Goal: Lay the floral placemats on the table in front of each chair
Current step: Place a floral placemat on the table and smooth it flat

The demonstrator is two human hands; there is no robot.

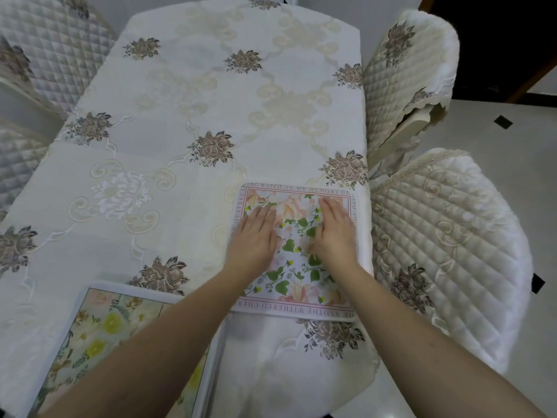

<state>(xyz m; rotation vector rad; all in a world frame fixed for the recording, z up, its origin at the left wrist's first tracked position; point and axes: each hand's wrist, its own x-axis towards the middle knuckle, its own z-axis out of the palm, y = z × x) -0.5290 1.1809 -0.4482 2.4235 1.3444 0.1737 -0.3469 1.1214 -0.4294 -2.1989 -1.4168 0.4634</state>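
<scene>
A pink-bordered floral placemat (294, 285) with green leaves and lettering round its rim lies flat at the table's right edge, beside the nearer right chair (446, 248). Both my hands rest palm-down on it, fingers together and flat: my left hand (254, 236) on its left part, my right hand (333, 230) on its right part. Neither hand grips it. A second placemat (102, 327) with yellow flowers lies at the near left of the table, partly hidden under my left forearm.
The table (187, 122) wears a cream embroidered cloth with brown rose motifs. Quilted chairs stand round it: another at the far right (407, 76), two at the left (45, 49) (18, 158). Tiled floor (512, 146) shows at right.
</scene>
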